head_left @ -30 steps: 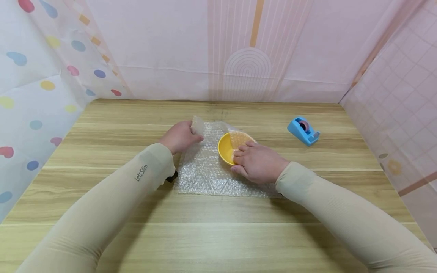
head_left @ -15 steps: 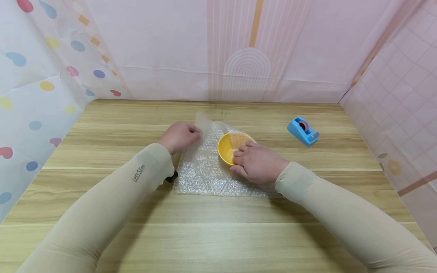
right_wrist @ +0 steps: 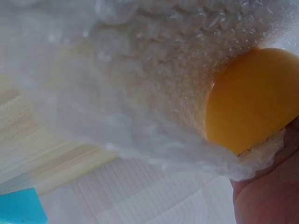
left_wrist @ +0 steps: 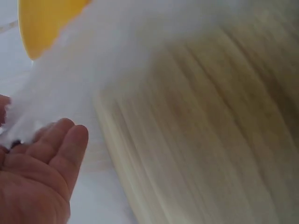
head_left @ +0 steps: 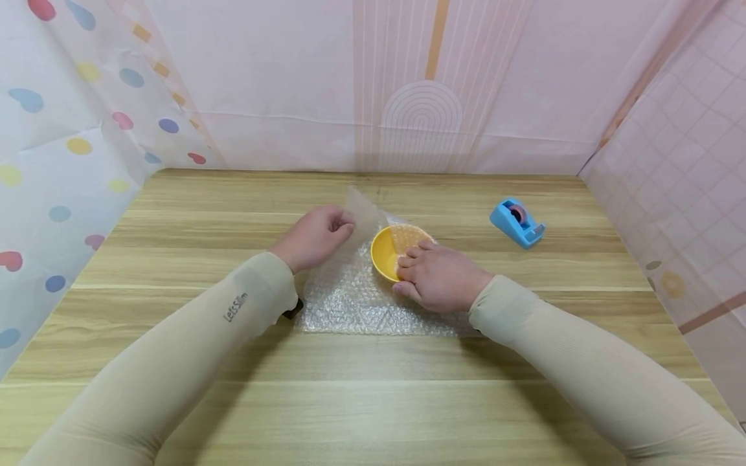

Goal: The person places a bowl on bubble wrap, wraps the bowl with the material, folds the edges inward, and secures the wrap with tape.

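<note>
A yellow bowl [head_left: 384, 252] rests on a sheet of clear bubble wrap [head_left: 355, 314], and a flap of the wrap is folded over its right rim into it. My right hand [head_left: 445, 278] holds the bowl by that rim, fingers inside over the flap. In the right wrist view the bowl's outer side [right_wrist: 257, 98] shows beside the wrap [right_wrist: 140, 84]. My left hand [head_left: 315, 237] pinches the far left corner of the wrap and lifts it off the table; the left wrist view shows the raised wrap [left_wrist: 84, 60] blurred.
A blue tape dispenser [head_left: 517, 223] with a pinkish roll stands at the right on the wood-grain table [head_left: 373, 401]. Patterned sheets [head_left: 280, 84] hang behind the table and along both sides. A small black object [head_left: 293, 309] sits beneath my left wrist.
My left hand has brought the lifted wrap corner a little to the right, toward the bowl, and the flap stands higher. My right hand and the bowl have stayed in place.
</note>
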{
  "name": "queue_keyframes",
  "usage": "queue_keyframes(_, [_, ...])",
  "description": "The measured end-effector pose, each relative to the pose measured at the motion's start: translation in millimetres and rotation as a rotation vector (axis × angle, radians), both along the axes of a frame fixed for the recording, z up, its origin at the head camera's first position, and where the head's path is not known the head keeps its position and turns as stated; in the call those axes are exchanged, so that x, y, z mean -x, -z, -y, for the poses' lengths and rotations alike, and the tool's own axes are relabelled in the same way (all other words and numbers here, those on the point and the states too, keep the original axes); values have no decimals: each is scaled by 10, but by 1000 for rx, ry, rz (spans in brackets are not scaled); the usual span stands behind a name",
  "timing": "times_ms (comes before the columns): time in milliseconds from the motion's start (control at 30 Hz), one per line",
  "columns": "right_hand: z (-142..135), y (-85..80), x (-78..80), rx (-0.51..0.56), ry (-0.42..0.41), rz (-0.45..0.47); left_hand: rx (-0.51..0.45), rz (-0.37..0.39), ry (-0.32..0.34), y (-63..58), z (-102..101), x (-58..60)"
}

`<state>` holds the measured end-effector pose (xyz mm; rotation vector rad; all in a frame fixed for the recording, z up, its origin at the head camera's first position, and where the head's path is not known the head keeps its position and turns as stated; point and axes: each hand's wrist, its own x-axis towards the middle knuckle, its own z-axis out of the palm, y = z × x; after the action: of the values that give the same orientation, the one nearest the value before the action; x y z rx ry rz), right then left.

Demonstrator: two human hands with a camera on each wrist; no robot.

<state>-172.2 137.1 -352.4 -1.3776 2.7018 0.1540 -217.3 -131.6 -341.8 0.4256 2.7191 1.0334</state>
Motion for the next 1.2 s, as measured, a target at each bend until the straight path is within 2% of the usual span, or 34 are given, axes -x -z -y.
queue_keyframes(200, [1, -11, -15, 11, 2, -1, -33, 7, 59, -4, -51, -68])
queue_keyframes(500, [6, -1, -10, 15, 11, 3, -109, -32, 152, -25, -121, -162])
queue_keyframes(667, [3, 0, -9, 18, 15, 6, -157, -19, 202, -22, -152, -190])
queue_keyframes(800, [5, 5, -6, 25, 25, 18, -200, 10, 213, -4, -170, -178])
queue_keyframes(933, [5, 3, -9, 20, 27, 17, -216, 78, 188, 7, -186, -139])
queue_keyframes(1133, [7, -15, -15, 15, 9, -1, -134, 249, 83, 1, -148, -63])
queue_keyframes(1200, [7, -19, -13, 18, 6, -1, -122, 279, 57, -8, -128, -31])
